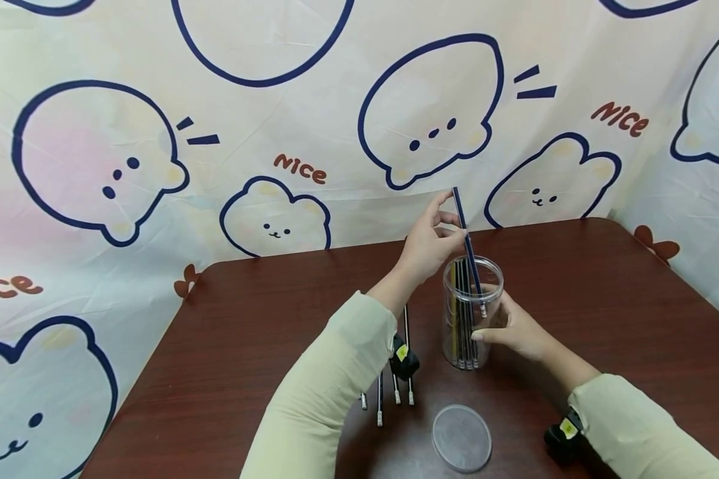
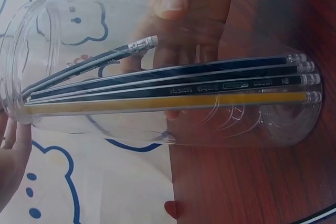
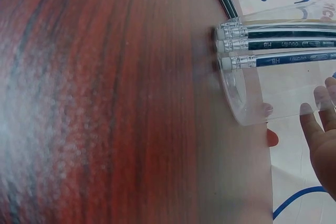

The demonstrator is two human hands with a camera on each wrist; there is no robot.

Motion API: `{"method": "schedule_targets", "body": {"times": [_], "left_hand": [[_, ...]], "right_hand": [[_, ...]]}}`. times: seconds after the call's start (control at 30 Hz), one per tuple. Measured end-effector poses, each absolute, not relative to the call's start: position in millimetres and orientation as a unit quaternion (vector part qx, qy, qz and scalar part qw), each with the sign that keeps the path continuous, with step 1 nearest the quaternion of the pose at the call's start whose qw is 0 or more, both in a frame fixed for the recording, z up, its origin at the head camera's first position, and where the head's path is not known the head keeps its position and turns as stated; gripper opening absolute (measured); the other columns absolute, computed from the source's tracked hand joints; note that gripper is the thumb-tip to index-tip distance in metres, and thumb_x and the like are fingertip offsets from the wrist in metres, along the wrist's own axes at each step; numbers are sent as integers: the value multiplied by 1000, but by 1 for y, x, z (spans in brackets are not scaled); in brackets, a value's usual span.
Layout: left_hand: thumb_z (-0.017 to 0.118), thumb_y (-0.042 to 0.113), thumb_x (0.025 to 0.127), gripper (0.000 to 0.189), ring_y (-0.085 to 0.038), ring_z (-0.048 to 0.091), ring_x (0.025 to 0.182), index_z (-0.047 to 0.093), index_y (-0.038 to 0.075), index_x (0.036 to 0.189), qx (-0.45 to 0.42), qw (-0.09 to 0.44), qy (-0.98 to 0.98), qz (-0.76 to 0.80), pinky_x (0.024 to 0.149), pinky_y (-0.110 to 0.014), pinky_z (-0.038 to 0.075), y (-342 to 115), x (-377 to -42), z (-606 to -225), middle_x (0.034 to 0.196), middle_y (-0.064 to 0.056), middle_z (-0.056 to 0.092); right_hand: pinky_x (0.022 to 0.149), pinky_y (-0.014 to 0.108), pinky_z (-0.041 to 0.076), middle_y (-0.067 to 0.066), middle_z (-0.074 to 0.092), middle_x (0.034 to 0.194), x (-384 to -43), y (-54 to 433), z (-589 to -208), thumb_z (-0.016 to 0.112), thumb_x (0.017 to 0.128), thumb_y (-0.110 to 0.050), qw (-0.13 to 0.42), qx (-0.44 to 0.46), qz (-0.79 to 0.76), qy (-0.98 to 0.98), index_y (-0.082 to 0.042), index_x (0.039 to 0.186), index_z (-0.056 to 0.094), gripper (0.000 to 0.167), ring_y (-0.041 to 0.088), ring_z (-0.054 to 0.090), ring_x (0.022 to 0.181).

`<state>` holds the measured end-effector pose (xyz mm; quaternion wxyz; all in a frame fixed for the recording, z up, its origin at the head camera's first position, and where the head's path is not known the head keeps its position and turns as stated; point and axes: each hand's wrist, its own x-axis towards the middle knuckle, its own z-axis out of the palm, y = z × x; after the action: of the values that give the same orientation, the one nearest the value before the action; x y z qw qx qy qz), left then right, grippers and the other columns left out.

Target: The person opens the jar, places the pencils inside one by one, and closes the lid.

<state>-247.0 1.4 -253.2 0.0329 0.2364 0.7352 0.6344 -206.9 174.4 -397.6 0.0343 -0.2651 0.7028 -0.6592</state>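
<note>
A clear jar (image 1: 449, 319) stands upright on the table, holding several eraser-tipped pencils, among them dark ones (image 2: 210, 86) and a yellow one (image 2: 168, 100). My right hand (image 1: 518, 326) grips the jar's right side, thumb at the front. With thumb and fingers my left hand (image 1: 428, 243) pinches a dark blue pencil (image 1: 469, 246) near its upper end above the jar mouth. That pencil's eraser end points down inside the jar, tilted and above the bottom. In the left wrist view part of the left hand (image 2: 13, 156) shows beside the rim.
A round translucent lid (image 1: 461, 438) lies flat in front of the jar. Several more pencils (image 1: 380, 399) lie on the brown table (image 1: 263, 332) left of the jar, partly hidden by the left arm. A patterned cloth (image 1: 347, 133) hangs behind the table.
</note>
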Motion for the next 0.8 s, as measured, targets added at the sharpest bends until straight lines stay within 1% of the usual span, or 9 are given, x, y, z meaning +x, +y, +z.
{"method": "schedule_targets", "body": {"times": [0.07, 0.13, 0.2, 0.33, 0.43, 0.6, 0.7, 0.8], "left_hand": [[53, -2, 83, 66, -13, 56, 76, 24, 25, 136, 241, 26, 735, 633, 65, -21, 46, 1, -245, -253, 93, -5, 50], [52, -3, 83, 68, -14, 56, 74, 23, 28, 136, 247, 19, 731, 636, 64, -21, 45, 1, -245, -253, 92, -6, 49], [52, -4, 83, 67, -14, 56, 72, 24, 26, 136, 253, 17, 728, 637, 62, -22, 45, 1, -244, -254, 91, -7, 49], [51, -4, 83, 58, -16, 56, 72, 31, 19, 133, 257, 22, 727, 636, 59, -24, 47, 2, -243, -256, 89, -9, 49], [51, -2, 84, 50, -16, 56, 73, 37, 16, 128, 253, 19, 734, 630, 60, -25, 48, 3, -242, -258, 88, -9, 51], [52, 7, 86, 30, -12, 55, 75, 51, 13, 115, 246, -2, 748, 617, 63, -22, 48, 7, -248, -268, 89, -4, 54], [53, 11, 86, 21, -11, 55, 74, 56, 10, 107, 254, -12, 746, 616, 64, -21, 48, 8, -256, -278, 89, -1, 56], [54, 13, 86, 16, -10, 55, 73, 59, 6, 100, 266, -22, 743, 614, 65, -21, 47, 8, -260, -285, 87, 0, 57]], "right_hand": [[79, 26, 43, -4, 46, 117, -207, 174, -398, 63, 73, 4, 37, -268, -662, 699, -6, 128, 23, 68, 15, 54, 96], [77, 27, 44, -4, 45, 117, -207, 175, -398, 62, 73, 5, 39, -267, -663, 698, -5, 128, 22, 68, 18, 55, 93], [78, 27, 44, -2, 44, 118, -207, 175, -398, 63, 74, 4, 38, -261, -660, 704, -4, 128, 21, 69, 20, 54, 95], [81, 27, 42, 10, 42, 121, -207, 175, -397, 64, 74, 1, 40, -248, -653, 715, -3, 129, 20, 71, 24, 50, 101], [82, 28, 41, 15, 41, 121, -207, 176, -396, 64, 73, 1, 40, -242, -647, 722, -2, 129, 20, 71, 22, 49, 102], [78, 27, 42, 16, 44, 116, -207, 176, -395, 63, 73, 2, 34, -237, -639, 731, -4, 128, 22, 69, 13, 50, 99], [77, 27, 43, 18, 43, 116, -207, 176, -394, 62, 74, 3, 35, -244, -641, 727, -3, 128, 22, 67, 13, 51, 97], [78, 27, 43, 19, 44, 115, -207, 176, -394, 61, 74, 4, 35, -254, -647, 718, -3, 127, 22, 66, 15, 51, 97]]}}
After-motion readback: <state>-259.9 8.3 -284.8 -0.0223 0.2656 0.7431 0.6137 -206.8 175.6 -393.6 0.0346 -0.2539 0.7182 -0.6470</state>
